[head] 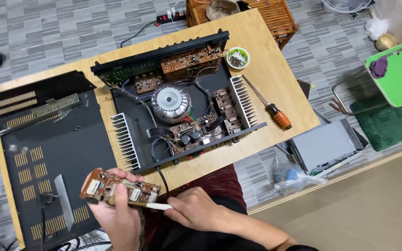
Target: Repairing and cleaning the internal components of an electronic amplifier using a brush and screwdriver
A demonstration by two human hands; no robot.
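The left hand (pixel 117 216) grips a brown circuit board (pixel 119 188) at seven o'clock, off the table's (pixel 275 74) near edge. The right hand (pixel 194 209) pinches a white-handled brush (pixel 140 203) against it. The open amplifier chassis (pixel 177 107) holds a toroidal transformer (pixel 170 102); at one o'clock, a small bowl (pixel 237 57) holds screws.

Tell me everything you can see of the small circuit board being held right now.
The small circuit board is a narrow brown strip, long and roughly level, component side up, carrying pale blocks and small dark parts too fine to identify. The left hand grips it from below, fingers curled over its far edge. The right hand holds a white-handled brush whose bristle end lies against the board's near edge. It is held above the person's lap, off the wooden table, just in front of the opened amplifier chassis.
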